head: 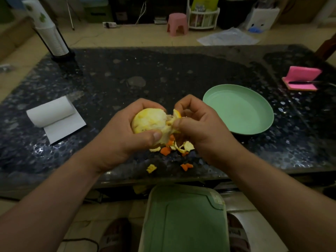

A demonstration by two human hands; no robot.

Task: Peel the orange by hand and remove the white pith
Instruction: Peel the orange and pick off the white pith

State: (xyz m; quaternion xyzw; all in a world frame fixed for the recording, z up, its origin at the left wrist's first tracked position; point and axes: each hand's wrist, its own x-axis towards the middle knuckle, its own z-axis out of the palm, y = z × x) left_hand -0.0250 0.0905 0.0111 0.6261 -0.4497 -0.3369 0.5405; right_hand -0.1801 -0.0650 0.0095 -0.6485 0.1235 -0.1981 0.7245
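Over table (pixel 163 79), orange (pixel 149 120) in left grip (pixel 125 137)

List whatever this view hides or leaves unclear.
- Head view: orange underside, covered by the left hand.
- End of the peel strip, pinched inside the right hand.
- Fallen scraps, partly behind both hands.
- A dark tool on the pink pad, too small.
- The green bin, cut by the bottom edge.

You are in a home, not a workplace, facing a glossy dark pebble-patterned table (pixel 181 70). At 12 o'clock a pink plastic stool (pixel 177 23) stands on the beige tiled floor (pixel 127 36) beside a white storage rack (pixel 203 17). At 10 o'clock a stack of disposable cups (pixel 49 33) stands on the table, and at 6 o'clock slippers (pixel 116 235) flank a green bin (pixel 183 224).
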